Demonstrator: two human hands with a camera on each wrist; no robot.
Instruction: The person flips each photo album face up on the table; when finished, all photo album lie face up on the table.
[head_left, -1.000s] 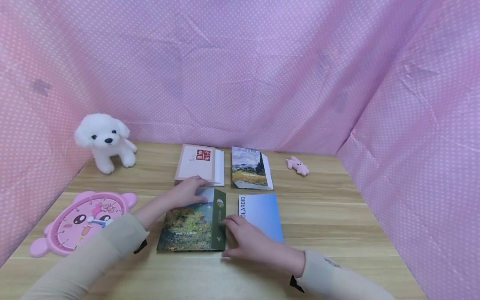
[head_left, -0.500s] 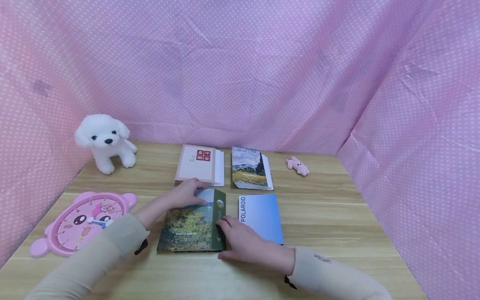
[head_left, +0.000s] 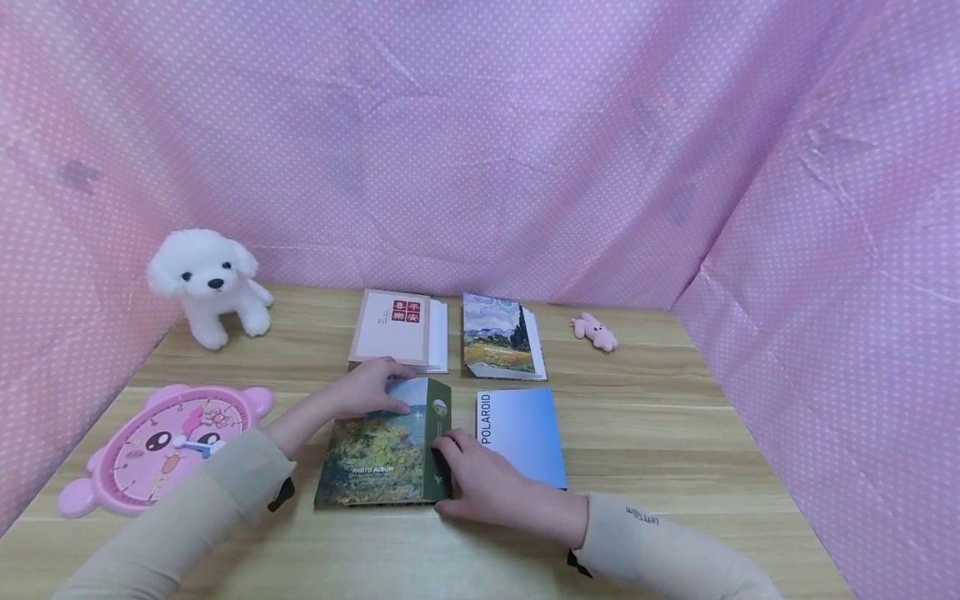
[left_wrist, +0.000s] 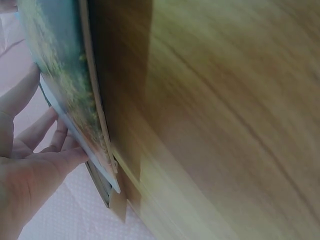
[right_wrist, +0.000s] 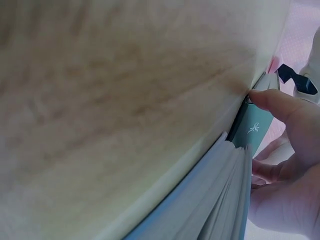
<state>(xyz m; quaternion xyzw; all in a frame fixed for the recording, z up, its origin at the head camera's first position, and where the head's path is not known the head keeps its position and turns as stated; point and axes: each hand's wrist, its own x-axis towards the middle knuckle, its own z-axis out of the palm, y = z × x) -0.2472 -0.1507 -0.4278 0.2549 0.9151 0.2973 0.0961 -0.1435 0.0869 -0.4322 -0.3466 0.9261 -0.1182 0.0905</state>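
A photo album (head_left: 378,446) with a painted garden cover and a dark green strip along its right side lies on the table. At its far edge my left hand (head_left: 371,387) holds it, with the thumb over the cover. My right hand (head_left: 483,479) grips the near right corner, fingers on the green strip and thumb at the near edge. Just right of it, partly behind that hand, lies a blue Polaroid album (head_left: 525,425). In the left wrist view, thumb and fingers meet the edge of the painted cover (left_wrist: 62,65). The right wrist view shows the green strip (right_wrist: 252,125) beside my thumb.
Behind lie a cream album (head_left: 386,333) with red characters and a landscape-painting album (head_left: 495,333). A white plush dog (head_left: 217,283) and a pink clock (head_left: 150,442) stand at left, the clock partly under my left sleeve. A small pink toy (head_left: 596,332) lies at back right.
My right hand has shifted slightly left, farther onto the album's green strip, uncovering more of the Polaroid lettering. The left hand and the albums have barely moved.
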